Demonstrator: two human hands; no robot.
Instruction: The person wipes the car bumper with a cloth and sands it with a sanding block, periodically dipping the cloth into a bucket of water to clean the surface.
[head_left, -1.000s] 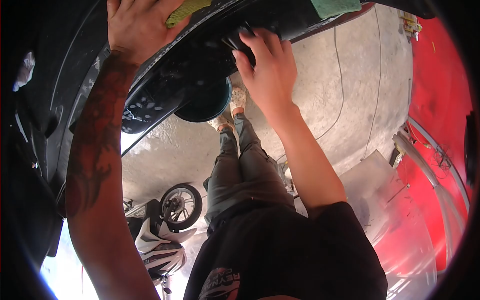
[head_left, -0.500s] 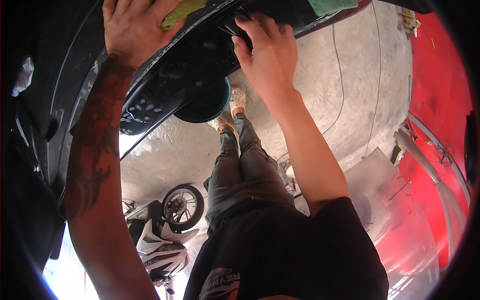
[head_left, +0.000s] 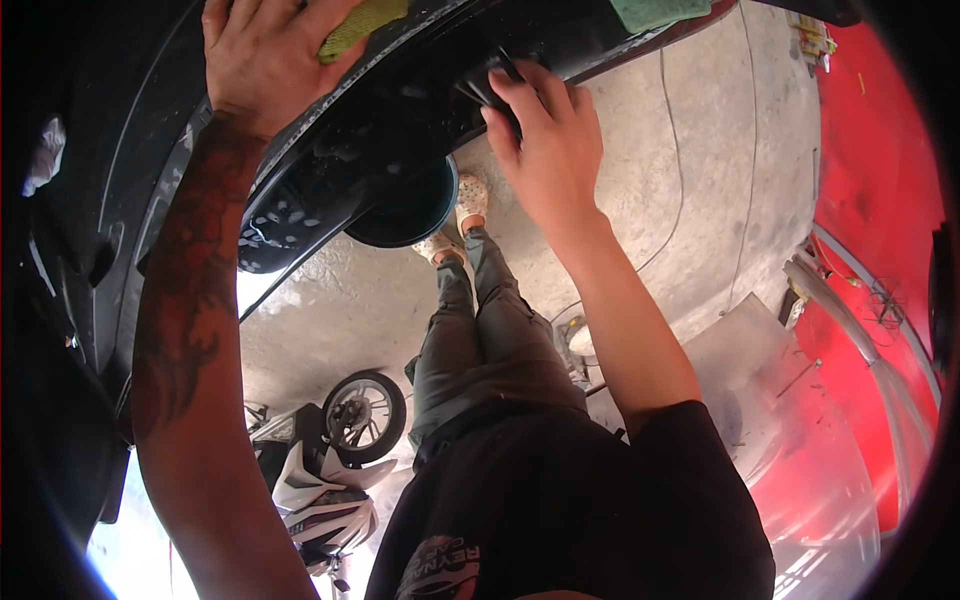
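A long glossy black car panel (head_left: 395, 115) curves across the upper part of the head view, with water drops and pale smears on it. My left hand (head_left: 265, 55) rests on it at the upper left, fingers stretched upward. A yellow-green cloth (head_left: 362, 28) is caught between its thumb and fingers. Near the panel's lower edge, my right hand (head_left: 550, 130) is closed, thumb and fingers pinching a thin black sheet (head_left: 487, 88) whose edges stick out past the fingertips. A folded green cloth (head_left: 655, 12) lies on the panel to the right of that hand.
A dark bucket (head_left: 410, 215) stands under the panel beside my feet (head_left: 472, 200). Cables (head_left: 678, 170) run over the concrete floor (head_left: 600, 270). Behind me are a white motorcycle (head_left: 325, 490) and a clear plastic sheet (head_left: 790, 430) near a red surface (head_left: 880, 200).
My right hand, with the thin black sheet, has shifted slightly right and down toward my body along the panel. The left hand and its cloth have stayed nearly in place.
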